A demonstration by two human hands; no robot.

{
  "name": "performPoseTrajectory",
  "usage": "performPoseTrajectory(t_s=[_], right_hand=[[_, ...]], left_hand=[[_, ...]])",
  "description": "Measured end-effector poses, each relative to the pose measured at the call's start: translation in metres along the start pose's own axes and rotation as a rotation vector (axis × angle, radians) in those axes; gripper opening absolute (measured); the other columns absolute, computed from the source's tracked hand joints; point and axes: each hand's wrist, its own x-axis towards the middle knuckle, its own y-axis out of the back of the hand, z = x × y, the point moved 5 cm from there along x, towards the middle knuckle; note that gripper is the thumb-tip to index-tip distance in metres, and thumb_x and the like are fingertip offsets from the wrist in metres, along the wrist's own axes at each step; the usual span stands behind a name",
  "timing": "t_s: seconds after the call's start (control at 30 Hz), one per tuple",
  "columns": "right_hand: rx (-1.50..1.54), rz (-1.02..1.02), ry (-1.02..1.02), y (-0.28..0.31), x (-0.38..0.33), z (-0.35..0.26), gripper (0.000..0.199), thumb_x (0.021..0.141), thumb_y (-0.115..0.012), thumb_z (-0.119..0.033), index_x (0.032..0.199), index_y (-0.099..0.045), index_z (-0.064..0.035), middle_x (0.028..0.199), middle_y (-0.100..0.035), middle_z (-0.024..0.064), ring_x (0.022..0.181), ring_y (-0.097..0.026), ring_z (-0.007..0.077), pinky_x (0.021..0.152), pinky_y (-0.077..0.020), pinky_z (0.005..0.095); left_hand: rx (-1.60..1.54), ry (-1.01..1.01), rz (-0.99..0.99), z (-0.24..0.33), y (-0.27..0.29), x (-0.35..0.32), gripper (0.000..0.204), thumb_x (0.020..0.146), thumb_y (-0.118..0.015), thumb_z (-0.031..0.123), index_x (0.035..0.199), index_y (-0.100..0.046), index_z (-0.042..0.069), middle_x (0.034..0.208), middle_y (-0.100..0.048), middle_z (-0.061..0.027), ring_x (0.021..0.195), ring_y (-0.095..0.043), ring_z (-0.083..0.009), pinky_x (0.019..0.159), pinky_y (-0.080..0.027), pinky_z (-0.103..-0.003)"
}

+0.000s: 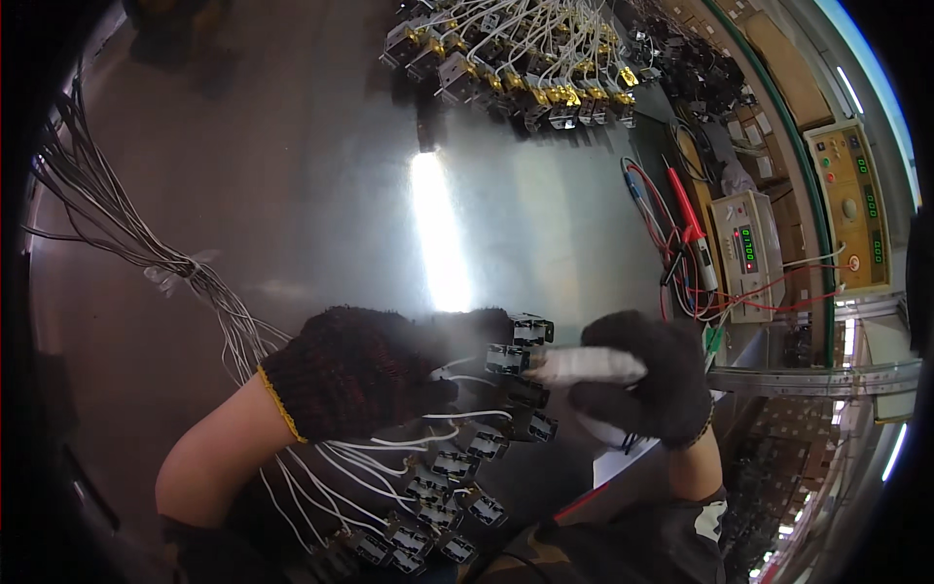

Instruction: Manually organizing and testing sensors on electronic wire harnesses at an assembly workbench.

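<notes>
My left hand (365, 370), in a dark knit glove with a yellow cuff, grips a bundle of small black switch blocks (516, 375) wired with white leads. My right hand (652, 380), in a dark glove, holds a white cylindrical tool (589, 365) whose tip touches the blocks held by the left hand. More black blocks on white wires (438, 506) hang below the left hand toward the lower edge. Both hands are above a shiny metal tabletop (321, 195).
A loom of white and grey wires (126, 234) runs along the left of the table. Another batch of wired blocks with brass terminals (525, 68) lies at the far edge. Two beige test meters (744, 253) (851, 204) with red and blue probe leads (681, 224) stand at right.
</notes>
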Motion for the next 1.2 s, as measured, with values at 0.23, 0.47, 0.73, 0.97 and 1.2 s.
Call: performPoseTrajectory(t_s=[0.23,0.47,0.73,0.97,1.2], right_hand=[[-0.109,-0.053,0.001,-0.014,0.009,-0.026,0.042,0.073,-0.093,-0.035,0.100,-0.073,-0.0085,0.075,-0.073,0.0096,0.065,-0.074,0.0275,0.060,-0.0574,0.0383],[-0.157,-0.080,-0.023,-0.012,0.010,-0.022,0.046,0.073,-0.093,-0.039,0.101,-0.073,-0.0085,0.074,-0.073,0.0094,0.065,-0.074,0.0272,0.060,-0.0577,0.0380],[-0.218,-0.072,0.099,-0.012,0.010,-0.013,0.050,0.067,-0.095,-0.046,0.097,-0.076,-0.0119,0.067,-0.071,0.0066,0.060,-0.072,0.0243,0.057,-0.0567,0.0342],[-0.287,-0.128,0.210,-0.009,0.016,-0.016,0.048,0.067,-0.095,-0.046,0.098,-0.076,-0.0135,0.063,-0.067,0.0052,0.056,-0.070,0.0240,0.055,-0.0552,0.0349],[0.258,0.102,-0.121,-0.007,-0.026,-0.001,0.037,0.073,-0.091,-0.028,0.100,-0.074,-0.0081,0.071,-0.070,0.0082,0.059,-0.071,0.0236,0.056,-0.0546,0.0351]], left_hand=[[0.025,-0.084,0.057,-0.008,-0.003,0.000,0.071,0.095,-0.069,0.041,0.159,-0.042,0.025,0.085,-0.073,-0.0165,0.069,-0.071,-0.0364,0.065,-0.057,-0.046],[0.004,-0.110,0.034,-0.012,-0.009,0.009,0.071,0.095,-0.069,0.039,0.160,-0.041,0.026,0.086,-0.073,-0.0158,0.070,-0.071,-0.0365,0.067,-0.058,-0.046],[0.019,-0.084,0.040,-0.005,-0.005,-0.004,0.075,0.093,-0.070,0.041,0.160,-0.041,0.025,0.083,-0.072,-0.0176,0.070,-0.071,-0.0374,0.067,-0.057,-0.048],[0.034,0.004,-0.058,-0.002,0.001,0.007,0.074,0.092,-0.071,0.040,0.158,-0.041,0.025,0.088,-0.073,-0.0179,0.072,-0.072,-0.0365,0.066,-0.058,-0.047],[0.017,0.032,-0.079,-0.003,0.002,0.006,0.074,0.094,-0.070,0.040,0.160,-0.040,0.024,0.078,-0.071,-0.0185,0.067,-0.070,-0.0378,0.064,-0.056,-0.049]])
